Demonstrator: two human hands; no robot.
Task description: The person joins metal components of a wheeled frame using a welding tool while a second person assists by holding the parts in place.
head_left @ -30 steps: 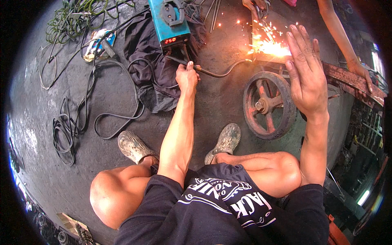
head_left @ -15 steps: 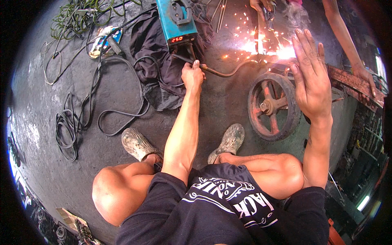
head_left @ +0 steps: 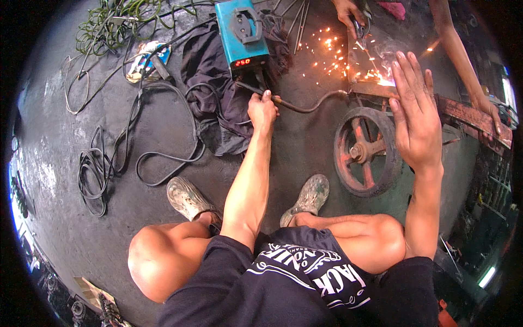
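My left hand [head_left: 262,113] is closed around a thick cable [head_left: 297,107] at the front of a teal welding machine [head_left: 234,46] with a red display. My right hand [head_left: 417,114] is raised, palm flat and fingers stretched out, between me and the sparks [head_left: 384,80]. Above the sparks a co-worker's hand [head_left: 348,13] grips an electrode holder [head_left: 360,28]. At the right, another bare hand [head_left: 490,117] holds a rusty red steel beam [head_left: 460,114]. A spoked red wheel with a black tyre [head_left: 362,152] sits under the frame, left of my right forearm.
Dark cloth [head_left: 212,131] lies beneath the machine. Looped black cables [head_left: 92,191], coiled green hose [head_left: 103,32] and a white-and-blue package [head_left: 139,65] lie on the concrete floor [head_left: 60,141] at left. Thin rods [head_left: 298,30] lie right of the machine. My sandalled feet [head_left: 188,199] are below.
The bright glare at the weld has shrunk and the sparks are sparser. The whole scene sits slightly lower and farther right in the picture. My hands keep their poses.
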